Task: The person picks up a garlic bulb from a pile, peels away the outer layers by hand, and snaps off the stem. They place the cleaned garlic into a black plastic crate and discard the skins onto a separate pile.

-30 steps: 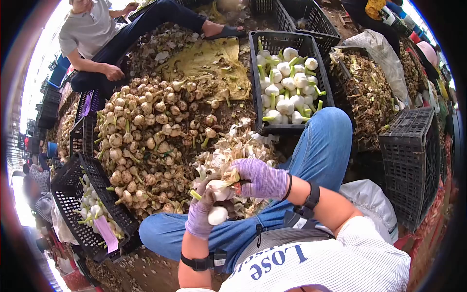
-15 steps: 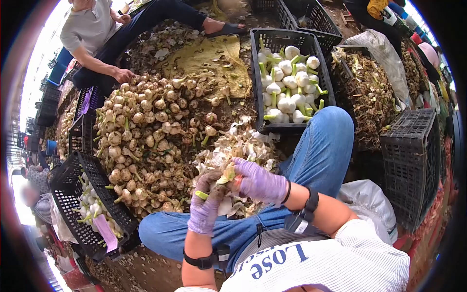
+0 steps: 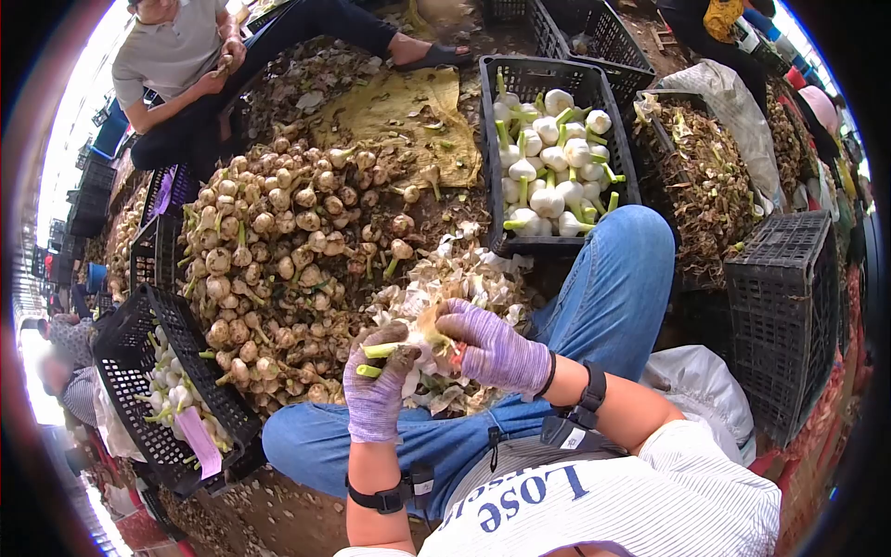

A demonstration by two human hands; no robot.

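In purple gloves with soiled fingers, both hands meet over a heap of papery garlic skins (image 3: 464, 278). My left hand (image 3: 377, 385) is closed around a garlic bulb, whose green stem (image 3: 380, 350) juts out to the left between thumb and fingers; a second green end (image 3: 368, 370) shows just below it. My right hand (image 3: 497, 351) pinches loose, dry outer skin (image 3: 429, 325) on the bulb's right side. Fingers hide most of the bulb. Unpeeled garlic (image 3: 269, 251) lies in a large pile to the left of the hands.
Ahead stands a black crate (image 3: 490, 148) of white peeled garlic. Another crate (image 3: 121, 357) with garlic and a pink slip is at left. A skin-filled crate (image 3: 705, 176) and an upended crate (image 3: 780, 320) are at right. A co-worker (image 3: 176, 65) sits across the pile.
The bulb has turned, showing more green stem at my left hand and a raised flap of skin by my right fingers. The co-worker's hand has left the pile and joined the other hand.
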